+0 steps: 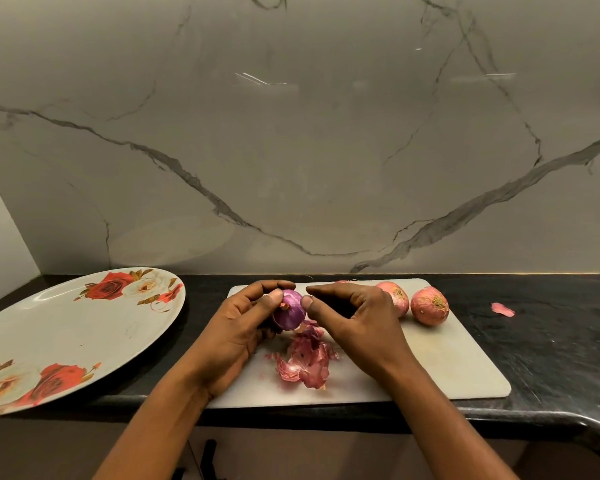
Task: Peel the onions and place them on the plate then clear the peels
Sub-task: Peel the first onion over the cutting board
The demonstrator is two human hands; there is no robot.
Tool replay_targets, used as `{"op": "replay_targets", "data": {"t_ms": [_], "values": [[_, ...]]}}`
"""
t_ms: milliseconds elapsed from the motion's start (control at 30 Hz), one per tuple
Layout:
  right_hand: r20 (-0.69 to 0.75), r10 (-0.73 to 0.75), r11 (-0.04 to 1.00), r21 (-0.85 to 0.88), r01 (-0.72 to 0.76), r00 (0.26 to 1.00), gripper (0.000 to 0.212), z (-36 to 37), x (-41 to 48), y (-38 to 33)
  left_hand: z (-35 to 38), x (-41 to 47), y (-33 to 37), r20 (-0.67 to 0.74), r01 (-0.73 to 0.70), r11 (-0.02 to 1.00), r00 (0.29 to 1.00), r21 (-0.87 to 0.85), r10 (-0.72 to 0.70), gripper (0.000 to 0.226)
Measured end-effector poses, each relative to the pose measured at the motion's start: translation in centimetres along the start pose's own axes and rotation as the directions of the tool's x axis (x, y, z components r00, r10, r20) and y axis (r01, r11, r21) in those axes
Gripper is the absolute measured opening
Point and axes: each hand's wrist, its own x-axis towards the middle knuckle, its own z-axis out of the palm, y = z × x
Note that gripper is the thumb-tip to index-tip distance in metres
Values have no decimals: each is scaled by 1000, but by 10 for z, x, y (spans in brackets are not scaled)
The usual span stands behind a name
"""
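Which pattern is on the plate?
Red and white roses on the pale plate, seen in the head view.

Both bare forearms reach in from the near edge and converge toward the middle. The left hand (pixel 239 327) is turned palm-right, its fingers curled over the far side of the onion (pixel 291 311) and its thumb pressed on the top, gripping it. The right hand (pixel 357 320) faces it, knuckles up, thumb tip against the onion's right side and forefinger arched just above. Whether it pinches anything cannot be told.
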Motion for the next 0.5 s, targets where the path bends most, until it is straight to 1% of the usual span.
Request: {"op": "replay_targets", "data": {"t_ms": [67,133,300,433,500], "values": [[13,-8,1000,-13,8,1000,37,-1,-1,-1,2,-2,1,13,-9,1000,1000,27,9,34],[34,-10,1000,4,10,999,39,-1,-1,-2,1,-3,2,26,-10,998,1000,56,9,33],[82,-34,999,45,30,996,25,-2,-1,-1,-2,-1,0,26,-9,997,1000,73,7,31],[80,-58,998,27,56,995,22,-2,-2,-1,-1,0,-1,30,-19,997,999,73,17,35],[73,-92,995,-26,94,993,20,-1,-3,-3,-1,0,-3,47,-17,997,999,81,14,34]]}}
